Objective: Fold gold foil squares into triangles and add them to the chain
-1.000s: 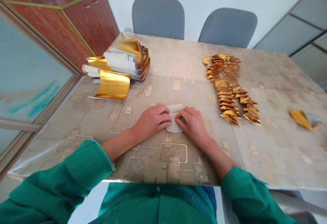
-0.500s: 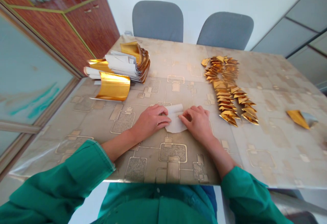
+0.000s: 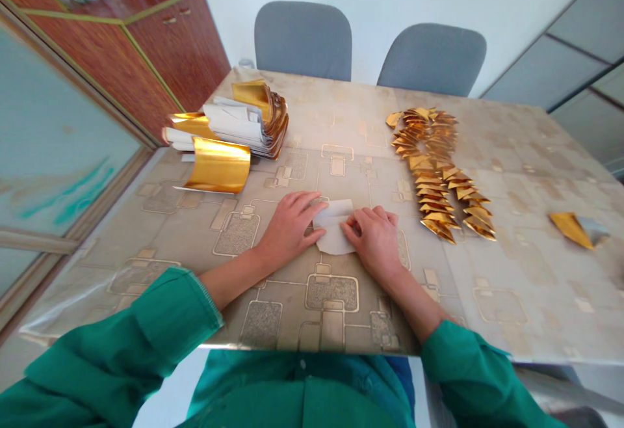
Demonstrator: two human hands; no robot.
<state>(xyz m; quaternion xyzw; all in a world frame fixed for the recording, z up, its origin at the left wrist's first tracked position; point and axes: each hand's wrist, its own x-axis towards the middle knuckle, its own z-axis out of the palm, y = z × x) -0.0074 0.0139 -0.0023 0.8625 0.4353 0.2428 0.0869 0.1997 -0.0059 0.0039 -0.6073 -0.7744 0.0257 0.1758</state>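
A small sheet of paper (image 3: 336, 236), white side up, lies on the table in front of me with a crease across its upper part. At its left edge rests my left hand (image 3: 292, 227), thumb and fingers spread apart and touching the paper. My right hand (image 3: 374, 236) has its fingers curled and pinched together on the right edge of the sheet. The paper's underside is hidden, and so is the part beneath my right fingertips.
On the left lies a stack of gold and white foil paper (image 3: 238, 125), with one curled gold sheet (image 3: 221, 164) in front. Rows of folded gold pieces (image 3: 429, 161) sit to the right. A lone gold piece (image 3: 572, 229) lies farther right. Two grey chairs (image 3: 302, 41) stand behind the table.
My left fingers have spread from a closer grip, and the thumb sits lower on the paper's left edge. The crease and upper flap look flatter. My right hand has barely moved.
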